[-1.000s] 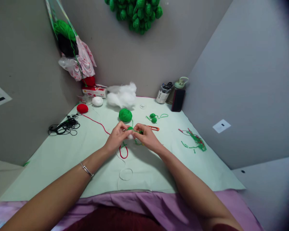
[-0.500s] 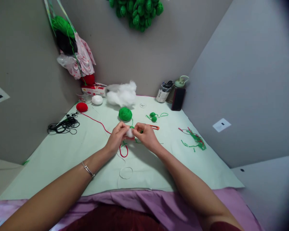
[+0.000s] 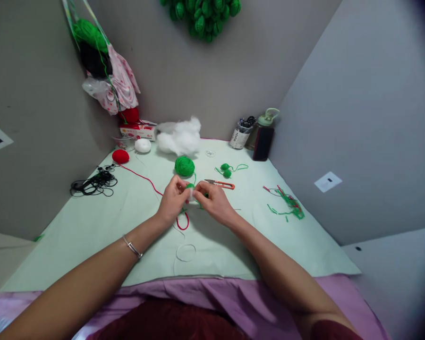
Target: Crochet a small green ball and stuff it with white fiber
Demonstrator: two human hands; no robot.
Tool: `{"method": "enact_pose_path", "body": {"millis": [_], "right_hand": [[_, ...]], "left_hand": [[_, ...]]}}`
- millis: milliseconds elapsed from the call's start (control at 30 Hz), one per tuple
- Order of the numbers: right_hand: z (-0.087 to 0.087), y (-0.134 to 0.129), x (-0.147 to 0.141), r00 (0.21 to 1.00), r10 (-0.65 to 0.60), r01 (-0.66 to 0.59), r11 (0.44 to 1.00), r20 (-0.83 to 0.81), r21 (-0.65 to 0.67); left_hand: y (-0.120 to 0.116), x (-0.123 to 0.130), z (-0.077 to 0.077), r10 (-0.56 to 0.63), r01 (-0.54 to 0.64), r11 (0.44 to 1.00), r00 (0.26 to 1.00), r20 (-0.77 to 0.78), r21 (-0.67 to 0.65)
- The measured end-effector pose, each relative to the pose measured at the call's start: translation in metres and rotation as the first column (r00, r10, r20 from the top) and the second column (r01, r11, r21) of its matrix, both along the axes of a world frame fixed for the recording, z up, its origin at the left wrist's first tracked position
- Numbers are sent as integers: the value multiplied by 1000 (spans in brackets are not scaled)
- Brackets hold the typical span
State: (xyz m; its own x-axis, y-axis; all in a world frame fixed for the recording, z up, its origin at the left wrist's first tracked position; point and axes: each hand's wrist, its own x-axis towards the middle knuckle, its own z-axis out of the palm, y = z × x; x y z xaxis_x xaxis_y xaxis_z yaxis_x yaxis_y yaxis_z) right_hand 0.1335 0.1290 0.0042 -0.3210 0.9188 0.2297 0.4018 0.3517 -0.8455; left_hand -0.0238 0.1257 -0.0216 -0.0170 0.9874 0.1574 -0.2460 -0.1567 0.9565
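My left hand (image 3: 173, 199) is closed round a small green yarn piece (image 3: 190, 186), partly hidden by its fingers. Against that piece, my right hand (image 3: 213, 197) pinches a white tuft of fibre stuffing (image 3: 191, 194) between thumb and fingers. The two hands nearly touch above the middle of the table. Just beyond them lies a ball of green yarn (image 3: 184, 166), its strand running toward the hands. Orange thread snips (image 3: 220, 184) rest behind my right hand. A loop of red yarn (image 3: 182, 221) hangs or lies below the left fingers.
Fluffy white stuffing (image 3: 180, 137) is heaped at the back, near a white yarn ball (image 3: 142, 145) and a red yarn ball (image 3: 121, 156). Tangled black cord (image 3: 95, 183) lies left; green scraps (image 3: 292, 205) lie right. A cup of tools (image 3: 239, 137) and a phone (image 3: 263, 144) stand at the back right.
The white tuft between my hands shows smaller, and more of the green piece shows above it. My left fingers have shifted slightly upward. More of the orange snips is visible.
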Motion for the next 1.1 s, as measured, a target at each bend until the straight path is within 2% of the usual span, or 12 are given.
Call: {"method": "enact_pose_path", "body": {"millis": [167, 433, 567, 700, 800, 967, 1100], "right_hand": [[-1, 2, -3, 999, -27, 26, 999, -20, -23], [2, 5, 2, 996, -88, 88, 996, -18, 7], [8, 1, 6, 1000, -15, 14, 999, 19, 37], [13, -6, 6, 994, 87, -90, 995, 68, 48], [13, -9, 3, 989, 113, -118, 992, 98, 52], [3, -1, 0, 996, 12, -16, 999, 90, 49], [1, 7, 2, 995, -75, 72, 997, 63, 41]], "left_hand": [[-4, 0, -1, 45, -43, 998, 999, -23, 52], [-10, -3, 10, -63, 63, 997, 998, -6, 49], [-5, -3, 11, -113, 113, 993, 994, 7, 17], [-1, -3, 8, -68, 68, 998, 998, 12, -9], [-1, -2, 5, -35, 36, 998, 999, 21, -54], [-4, 0, 6, -61, 70, 990, 995, 79, -125], [-8, 0, 12, -112, 126, 986, 986, 120, -111]]}}
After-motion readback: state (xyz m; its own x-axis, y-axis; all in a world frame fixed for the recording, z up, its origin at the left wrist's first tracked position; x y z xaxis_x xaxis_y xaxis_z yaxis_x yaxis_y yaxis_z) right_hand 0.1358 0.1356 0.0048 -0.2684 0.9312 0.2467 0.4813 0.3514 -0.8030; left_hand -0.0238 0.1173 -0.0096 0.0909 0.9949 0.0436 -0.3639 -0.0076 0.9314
